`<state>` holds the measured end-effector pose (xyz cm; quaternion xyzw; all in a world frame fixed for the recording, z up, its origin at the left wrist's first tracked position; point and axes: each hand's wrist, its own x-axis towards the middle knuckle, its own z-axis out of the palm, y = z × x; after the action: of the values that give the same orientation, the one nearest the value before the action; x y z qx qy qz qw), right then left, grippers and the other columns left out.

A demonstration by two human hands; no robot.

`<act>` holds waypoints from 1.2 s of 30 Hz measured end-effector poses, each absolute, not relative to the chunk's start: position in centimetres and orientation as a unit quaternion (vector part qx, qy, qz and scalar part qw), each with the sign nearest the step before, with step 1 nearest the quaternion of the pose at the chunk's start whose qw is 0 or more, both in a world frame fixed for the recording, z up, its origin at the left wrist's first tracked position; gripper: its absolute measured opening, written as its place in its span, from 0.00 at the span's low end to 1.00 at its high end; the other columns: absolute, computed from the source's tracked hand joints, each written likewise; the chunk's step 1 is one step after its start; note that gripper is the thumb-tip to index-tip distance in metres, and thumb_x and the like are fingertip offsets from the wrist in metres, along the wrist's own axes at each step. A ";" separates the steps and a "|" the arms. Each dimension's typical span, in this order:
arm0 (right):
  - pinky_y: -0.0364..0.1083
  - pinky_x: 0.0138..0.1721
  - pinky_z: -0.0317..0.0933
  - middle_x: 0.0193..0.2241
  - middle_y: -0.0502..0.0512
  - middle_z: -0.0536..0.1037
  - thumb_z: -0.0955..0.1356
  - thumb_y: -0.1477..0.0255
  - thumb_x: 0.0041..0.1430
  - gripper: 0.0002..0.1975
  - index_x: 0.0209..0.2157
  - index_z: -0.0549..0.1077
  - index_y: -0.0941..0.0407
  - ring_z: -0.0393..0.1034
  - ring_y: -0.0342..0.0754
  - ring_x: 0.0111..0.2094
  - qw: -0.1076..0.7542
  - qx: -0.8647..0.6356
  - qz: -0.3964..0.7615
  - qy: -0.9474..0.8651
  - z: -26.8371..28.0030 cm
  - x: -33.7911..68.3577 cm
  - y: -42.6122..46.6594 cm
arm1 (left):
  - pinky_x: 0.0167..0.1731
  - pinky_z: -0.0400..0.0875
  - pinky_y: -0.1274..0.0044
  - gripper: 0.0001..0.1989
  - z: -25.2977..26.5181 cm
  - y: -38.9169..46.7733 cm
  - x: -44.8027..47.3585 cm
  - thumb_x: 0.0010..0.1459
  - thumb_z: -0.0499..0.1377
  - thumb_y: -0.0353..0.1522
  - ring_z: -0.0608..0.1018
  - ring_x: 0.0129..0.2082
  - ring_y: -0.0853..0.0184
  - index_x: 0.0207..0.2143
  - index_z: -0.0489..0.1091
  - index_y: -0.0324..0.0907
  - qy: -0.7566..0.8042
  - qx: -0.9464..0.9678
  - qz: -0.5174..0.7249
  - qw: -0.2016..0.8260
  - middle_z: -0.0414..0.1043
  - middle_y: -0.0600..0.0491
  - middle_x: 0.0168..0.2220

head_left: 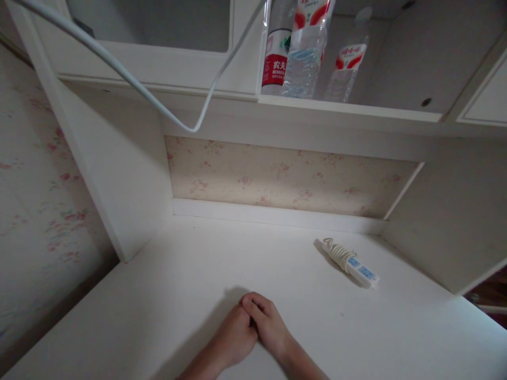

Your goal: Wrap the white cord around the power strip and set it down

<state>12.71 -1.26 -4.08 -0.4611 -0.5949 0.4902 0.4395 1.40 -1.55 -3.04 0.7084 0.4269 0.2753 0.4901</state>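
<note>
My left hand [237,333] and my right hand [270,323] are clasped together low in the middle of the view, over the white desk [206,264]. The left is curled into a fist. Closed against its front, the right hand rests its thumb across the left knuckles. No object shows in either hand. Beyond them to the right lies a white power strip [362,272] with blue socket faces, its cord [339,254] wound round one end.
An overhead shelf [356,110] holds several plastic bottles, including a red-labelled bottle [276,60], a water bottle [304,66] and a smaller bottle [348,66]. A white cable [158,103] hangs in front of the cabinet. Side panels [119,158] bound the desk; floral wallpaper [277,174] covers the back.
</note>
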 end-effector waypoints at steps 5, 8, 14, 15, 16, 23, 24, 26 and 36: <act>0.43 0.33 0.59 0.26 0.51 0.72 0.64 0.57 0.58 0.18 0.29 0.73 0.58 0.65 0.47 0.32 0.441 -0.459 0.490 -0.595 -4.5 12.7 -1.1 | 0.43 0.66 0.75 0.25 -3.5 -1.4 1.4 0.43 0.48 0.20 0.74 0.44 0.63 0.45 0.70 0.36 0.413 0.713 0.311 0.474 0.75 0.48 0.39; 0.44 0.34 0.59 0.26 0.51 0.72 0.64 0.57 0.58 0.18 0.29 0.74 0.58 0.66 0.47 0.32 0.443 -0.461 0.488 -0.595 -4.5 12.7 -1.1 | 0.43 0.66 0.75 0.26 -3.6 -1.4 1.4 0.43 0.48 0.20 0.74 0.45 0.62 0.45 0.70 0.36 0.409 0.716 0.315 0.471 0.75 0.47 0.40; 0.44 0.34 0.58 0.26 0.51 0.72 0.64 0.57 0.58 0.18 0.28 0.73 0.58 0.65 0.47 0.32 0.439 -0.465 0.486 -0.596 -4.0 12.7 -1.3 | 0.42 0.66 0.75 0.26 -3.7 -1.4 1.4 0.43 0.48 0.20 0.75 0.41 0.63 0.46 0.70 0.36 0.413 0.720 0.305 0.468 0.76 0.47 0.39; 0.44 0.35 0.58 0.26 0.51 0.72 0.64 0.57 0.58 0.18 0.28 0.73 0.58 0.65 0.47 0.32 0.439 -0.466 0.483 -0.598 -3.9 12.7 -1.4 | 0.42 0.66 0.75 0.26 -3.7 -1.4 1.4 0.42 0.48 0.20 0.75 0.41 0.64 0.45 0.70 0.36 0.413 0.720 0.303 0.468 0.76 0.48 0.39; 0.44 0.35 0.58 0.26 0.51 0.72 0.64 0.57 0.58 0.18 0.28 0.73 0.58 0.65 0.47 0.32 0.438 -0.466 0.481 -0.600 -3.9 12.7 -1.4 | 0.42 0.67 0.75 0.26 -3.8 -1.4 1.4 0.42 0.48 0.19 0.75 0.40 0.64 0.45 0.70 0.36 0.413 0.721 0.300 0.469 0.76 0.48 0.38; 0.43 0.35 0.58 0.26 0.51 0.71 0.63 0.58 0.58 0.18 0.28 0.73 0.58 0.65 0.46 0.32 0.436 -0.461 0.484 -0.603 -3.8 12.7 -1.4 | 0.41 0.67 0.76 0.27 -3.5 -1.4 1.3 0.42 0.48 0.20 0.75 0.43 0.63 0.46 0.70 0.36 0.409 0.723 0.298 0.470 0.76 0.47 0.40; 0.43 0.35 0.58 0.26 0.51 0.71 0.63 0.58 0.58 0.18 0.28 0.73 0.58 0.64 0.46 0.32 0.437 -0.460 0.485 -0.602 -3.8 12.7 -1.4 | 0.41 0.67 0.76 0.27 -3.5 -1.4 1.3 0.42 0.48 0.20 0.75 0.43 0.63 0.45 0.71 0.36 0.410 0.723 0.297 0.470 0.76 0.47 0.40; 0.43 0.35 0.58 0.26 0.51 0.71 0.64 0.58 0.58 0.18 0.28 0.73 0.58 0.64 0.46 0.32 0.439 -0.459 0.487 -0.599 -3.8 12.8 -1.4 | 0.41 0.68 0.76 0.26 -3.5 -1.5 1.3 0.42 0.48 0.20 0.75 0.41 0.64 0.44 0.71 0.36 0.409 0.724 0.298 0.469 0.76 0.47 0.41; 0.43 0.35 0.59 0.26 0.51 0.72 0.64 0.58 0.57 0.18 0.29 0.74 0.58 0.65 0.47 0.32 0.437 -0.458 0.491 -0.598 -3.6 12.8 -1.5 | 0.43 0.67 0.75 0.26 -3.5 -1.5 1.4 0.43 0.47 0.20 0.74 0.43 0.63 0.46 0.70 0.35 0.402 0.721 0.311 0.471 0.75 0.46 0.42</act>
<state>12.80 -1.45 -3.55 -0.4582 -0.5984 0.4906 0.4374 1.41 -1.47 -3.54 0.7207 0.4022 0.3114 0.4710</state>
